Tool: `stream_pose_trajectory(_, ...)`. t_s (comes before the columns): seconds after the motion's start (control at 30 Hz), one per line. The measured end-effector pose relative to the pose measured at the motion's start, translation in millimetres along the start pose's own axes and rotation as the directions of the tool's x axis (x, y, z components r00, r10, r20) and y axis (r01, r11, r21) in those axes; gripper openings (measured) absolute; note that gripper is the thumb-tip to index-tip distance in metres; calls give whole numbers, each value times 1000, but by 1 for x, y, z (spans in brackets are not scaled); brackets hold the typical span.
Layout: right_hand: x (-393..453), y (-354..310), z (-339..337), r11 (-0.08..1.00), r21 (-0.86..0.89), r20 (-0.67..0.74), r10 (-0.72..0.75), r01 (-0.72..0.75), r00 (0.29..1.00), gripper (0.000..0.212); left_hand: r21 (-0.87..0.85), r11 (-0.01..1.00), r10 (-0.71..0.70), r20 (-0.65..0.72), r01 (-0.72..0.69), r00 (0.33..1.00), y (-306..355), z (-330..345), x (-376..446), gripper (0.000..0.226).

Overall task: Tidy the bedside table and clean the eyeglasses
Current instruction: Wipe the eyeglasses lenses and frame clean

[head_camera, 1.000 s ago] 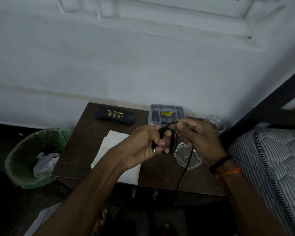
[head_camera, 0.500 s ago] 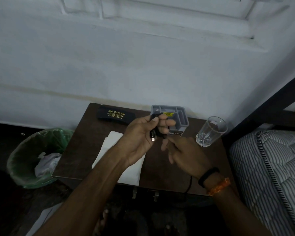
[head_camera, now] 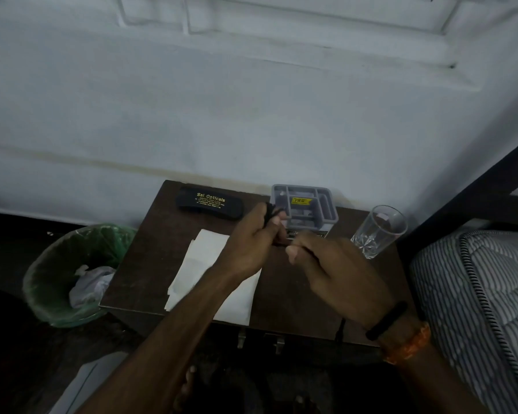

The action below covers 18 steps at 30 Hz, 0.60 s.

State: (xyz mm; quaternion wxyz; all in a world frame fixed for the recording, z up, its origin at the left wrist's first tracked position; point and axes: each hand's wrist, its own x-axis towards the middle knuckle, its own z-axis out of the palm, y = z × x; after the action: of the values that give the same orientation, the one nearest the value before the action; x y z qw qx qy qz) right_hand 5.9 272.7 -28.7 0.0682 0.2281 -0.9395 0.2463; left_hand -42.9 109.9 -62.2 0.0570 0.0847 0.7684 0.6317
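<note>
My left hand (head_camera: 250, 243) grips a small coil of black cable (head_camera: 270, 213) just in front of the grey organizer tray (head_camera: 326, 212) at the back of the dark bedside table (head_camera: 150, 252). Close to its right, my right hand (head_camera: 335, 270) has its fingers curled round the same cable, whose loose end hangs over the table's front edge. A black eyeglasses case (head_camera: 210, 203) with yellow lettering lies at the back left. White paper or cloth (head_camera: 202, 264) is spread under my left forearm. No eyeglasses are visible.
A clear drinking glass (head_camera: 377, 231) stands at the table's right edge. A green-lined waste bin (head_camera: 72, 273) with crumpled paper sits on the floor to the left. A striped mattress (head_camera: 485, 294) and dark bed frame close off the right side. The wall is directly behind.
Both hands came down from in front of the glass. My left hand carried the coil back toward the organizer, and my right hand slid along the cable to just beside it.
</note>
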Motion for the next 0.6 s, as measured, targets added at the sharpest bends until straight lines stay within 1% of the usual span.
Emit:
stream_pose_trajectory(0.07, 3, 3, -5, 1000, -12, -82, -18, 18, 996, 27, -21, 999, -33, 103, 35, 994, 4, 4, -5, 25)
stream_pose_trajectory(0.13, 5, 9, -9, 999, -52, -170, 4, -13, 985, 27, -28, 999, -12, 131, 15, 991, 9, 9, -9, 39)
stream_pose_trajectory(0.2, 7, 15, -13, 996, -77, -242, 20, -40, 970, 27, 3, 1000, -6, 132, 6, 991, 14, 11, -11, 48)
stream_pose_trajectory(0.27, 9, 19, -16, 992, -116, -298, 17, -54, 954, 25, 4, 1000, -11, 203, 10, 979, 18, 11, -12, 47)
stream_pose_trajectory(0.33, 11, 22, -15, 990, -120, -341, 29, -74, 940, 21, -88, 996, -3, 294, 30, 956, 22, 11, -15, 39)
stream_pose_trajectory(0.37, 12, 25, -13, 990, -102, -348, 52, -93, 936, 20, -132, 990, -2, 314, 46, 949, 24, 11, -15, 36)
stream_pose_trajectory(0.47, 11, 33, 0, 984, -31, -307, 159, -177, 938, 24, -245, 961, -35, 351, 128, 936, 23, 8, -14, 33)
stream_pose_trajectory(0.53, 8, 37, 10, 975, -13, -225, 215, -224, 950, 18, -364, 911, -49, 376, 196, 925, 23, 5, -13, 31)
stream_pose_trajectory(0.6, 5, 35, 17, 964, -53, -120, 254, -262, 960, 11, -474, 852, -40, 366, 223, 930, 22, 2, -11, 26)
